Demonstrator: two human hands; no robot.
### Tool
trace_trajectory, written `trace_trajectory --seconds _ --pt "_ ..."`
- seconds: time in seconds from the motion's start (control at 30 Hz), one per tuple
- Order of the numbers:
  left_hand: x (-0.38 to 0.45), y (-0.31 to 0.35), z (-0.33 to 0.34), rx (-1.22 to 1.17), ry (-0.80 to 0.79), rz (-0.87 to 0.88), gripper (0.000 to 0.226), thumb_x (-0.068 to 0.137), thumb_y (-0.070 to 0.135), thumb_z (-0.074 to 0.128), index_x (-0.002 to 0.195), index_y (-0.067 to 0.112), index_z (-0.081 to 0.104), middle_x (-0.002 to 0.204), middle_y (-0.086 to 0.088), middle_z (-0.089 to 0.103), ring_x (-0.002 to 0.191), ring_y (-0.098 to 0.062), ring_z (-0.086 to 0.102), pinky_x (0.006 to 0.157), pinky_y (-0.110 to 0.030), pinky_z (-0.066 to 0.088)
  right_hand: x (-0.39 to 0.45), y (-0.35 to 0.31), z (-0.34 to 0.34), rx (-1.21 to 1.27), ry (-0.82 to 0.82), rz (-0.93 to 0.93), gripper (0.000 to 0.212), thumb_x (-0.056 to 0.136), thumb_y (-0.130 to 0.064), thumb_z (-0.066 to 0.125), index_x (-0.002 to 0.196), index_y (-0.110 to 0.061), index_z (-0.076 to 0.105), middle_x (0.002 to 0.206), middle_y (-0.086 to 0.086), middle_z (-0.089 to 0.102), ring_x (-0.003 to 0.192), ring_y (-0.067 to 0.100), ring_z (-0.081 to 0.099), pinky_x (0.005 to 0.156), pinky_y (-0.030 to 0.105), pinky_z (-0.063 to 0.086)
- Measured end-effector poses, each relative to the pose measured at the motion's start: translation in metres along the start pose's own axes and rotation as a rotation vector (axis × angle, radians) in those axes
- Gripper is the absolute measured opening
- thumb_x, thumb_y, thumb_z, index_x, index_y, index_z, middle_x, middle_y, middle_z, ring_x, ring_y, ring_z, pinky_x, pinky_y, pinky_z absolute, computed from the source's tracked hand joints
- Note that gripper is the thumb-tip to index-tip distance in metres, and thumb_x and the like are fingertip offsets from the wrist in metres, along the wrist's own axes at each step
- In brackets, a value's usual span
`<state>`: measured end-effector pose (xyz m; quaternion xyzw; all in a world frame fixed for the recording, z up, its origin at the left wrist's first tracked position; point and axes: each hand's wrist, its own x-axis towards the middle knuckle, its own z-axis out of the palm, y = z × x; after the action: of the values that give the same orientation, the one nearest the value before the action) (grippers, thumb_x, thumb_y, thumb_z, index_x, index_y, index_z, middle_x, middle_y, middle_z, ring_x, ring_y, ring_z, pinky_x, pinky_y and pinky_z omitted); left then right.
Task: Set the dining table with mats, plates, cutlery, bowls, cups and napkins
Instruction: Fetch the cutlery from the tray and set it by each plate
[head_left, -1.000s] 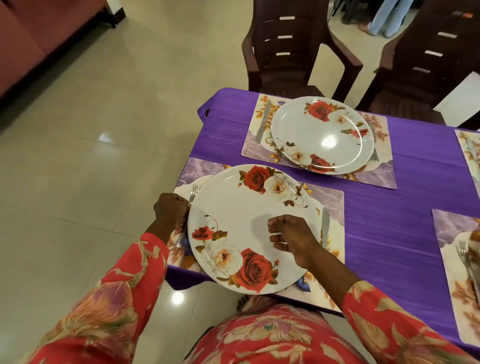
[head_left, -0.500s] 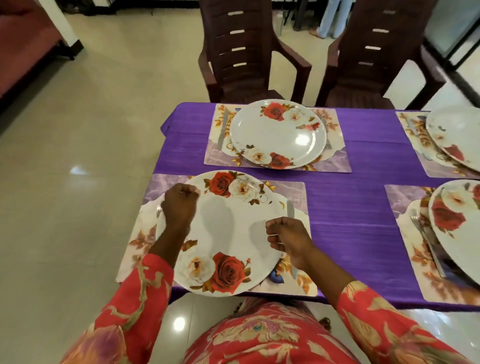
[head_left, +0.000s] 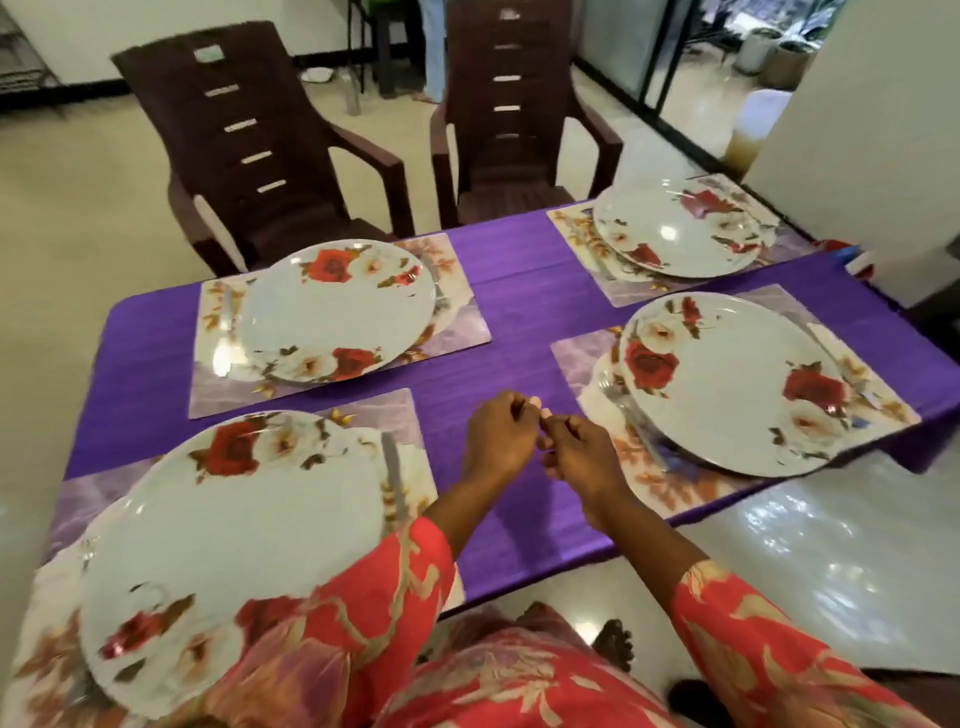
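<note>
Four white plates with red roses lie on floral mats on the purple tablecloth (head_left: 519, 322). The near-left plate (head_left: 234, 530) has a knife (head_left: 395, 483) at its right edge. A fork (head_left: 631, 415) pokes out from under the left side of the near-right plate (head_left: 727, 384). The far-left plate (head_left: 337, 312) and far-right plate (head_left: 675, 234) sit before the chairs. My left hand (head_left: 498, 436) and right hand (head_left: 576, 452) hover together above the bare cloth between the near mats. Their curled fingers touch each other and hold nothing I can see.
Two dark brown plastic chairs (head_left: 260, 145) (head_left: 514, 119) stand at the table's far side. A white wall (head_left: 857, 130) rises close to the far-right corner. Glossy tiled floor (head_left: 805, 561) surrounds the table, and my feet show below its near edge.
Both hands left the near-left plate and came together over the cloth to its right. My view swung right and up, bringing all four settings into sight.
</note>
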<state>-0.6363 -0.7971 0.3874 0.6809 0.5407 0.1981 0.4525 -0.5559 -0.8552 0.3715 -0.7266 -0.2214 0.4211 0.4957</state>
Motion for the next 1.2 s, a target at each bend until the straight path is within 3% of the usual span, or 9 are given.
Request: trace_trajectory --seconds 0.27,0.37,0.5,0.57,0.67,0.77,0.93,1.2 --pt "0.029 0.093 0.123 0.104 -0.087 0.129 0.025 0.095 0.022 0.047 0.095 0.001 0.06 0.101 -0.016 0.066 0.097 -0.032 0.058 0.075 -0.034 0.039 0.051 -0.006 -0.144 -0.095 0.216 -0.089 0.017 0.091 -0.019 0.053 0.077 -0.017 0.061 0.078 0.008 0.066 0.073 0.025 0.061 0.079 0.044 0.051" --pt "0.032 0.127 0.172 0.12 -0.121 0.205 0.029 0.096 0.023 0.046 0.093 -0.002 0.06 0.097 -0.017 0.066 0.094 -0.031 0.059 0.069 -0.029 0.034 0.07 -0.005 -0.202 -0.125 0.318 -0.096 0.011 0.09 -0.021 0.055 0.083 -0.019 0.063 0.089 0.006 0.068 0.087 0.028 0.064 0.087 0.048 0.051" --pt "0.029 0.171 0.234 0.153 -0.177 0.261 0.026 0.097 0.023 0.046 0.093 0.001 0.06 0.099 -0.015 0.065 0.095 -0.03 0.058 0.072 -0.03 0.036 0.078 -0.001 -0.275 -0.144 0.436 -0.108 0.012 0.093 -0.016 0.051 0.087 -0.014 0.062 0.085 0.003 0.064 0.082 0.021 0.061 0.07 0.033 0.051" --pt "0.025 0.189 0.262 0.173 -0.192 0.289 0.024 0.097 0.021 0.044 0.096 0.003 0.06 0.102 -0.014 0.065 0.097 -0.028 0.058 0.073 -0.026 0.034 0.077 0.002 -0.308 -0.186 0.499 -0.122 0.012 0.092 -0.014 0.051 0.084 -0.014 0.061 0.084 -0.001 0.062 0.081 0.016 0.058 0.071 0.03 0.045" --pt "0.016 0.215 0.308 0.189 -0.236 0.348 0.023 0.095 0.015 0.043 0.099 0.002 0.061 0.104 -0.014 0.066 0.099 -0.027 0.058 0.075 -0.027 0.036 0.075 0.015 -0.36 -0.283 0.61 -0.126 0.016 0.093 -0.013 0.051 0.091 -0.005 0.065 0.09 0.008 0.066 0.085 0.02 0.059 0.074 0.031 0.045" --pt "0.01 0.232 0.349 0.212 -0.29 0.408 0.022 0.094 0.01 0.044 0.101 0.001 0.062 0.109 -0.017 0.065 0.105 -0.032 0.057 0.087 -0.034 0.041 0.073 0.032 -0.402 -0.423 0.653 -0.125 0.019 0.092 -0.012 0.051 0.089 0.0 0.065 0.09 0.012 0.067 0.082 0.023 0.059 0.063 0.023 0.032" --pt "0.008 0.265 0.427 0.289 -0.434 0.545 0.021 0.09 0.005 0.045 0.099 0.0 0.062 0.108 -0.018 0.065 0.104 -0.034 0.057 0.086 -0.037 0.041 0.071 0.057 -0.473 -0.554 0.736 0.016 0.02 0.091 -0.017 0.049 0.09 -0.002 0.063 0.095 0.017 0.064 0.089 0.033 0.058 0.066 0.029 0.034" --pt "0.005 0.314 0.567 0.395 -0.602 0.688 0.025 0.097 0.017 0.04 0.103 0.001 0.058 0.105 -0.018 0.061 0.098 -0.034 0.056 0.082 -0.04 0.047 0.078 0.086 -0.582 -0.553 0.849 0.165 0.022 0.092 -0.019 0.048 0.093 -0.004 0.065 0.097 0.015 0.063 0.09 0.031 0.058 0.066 0.028 0.036"
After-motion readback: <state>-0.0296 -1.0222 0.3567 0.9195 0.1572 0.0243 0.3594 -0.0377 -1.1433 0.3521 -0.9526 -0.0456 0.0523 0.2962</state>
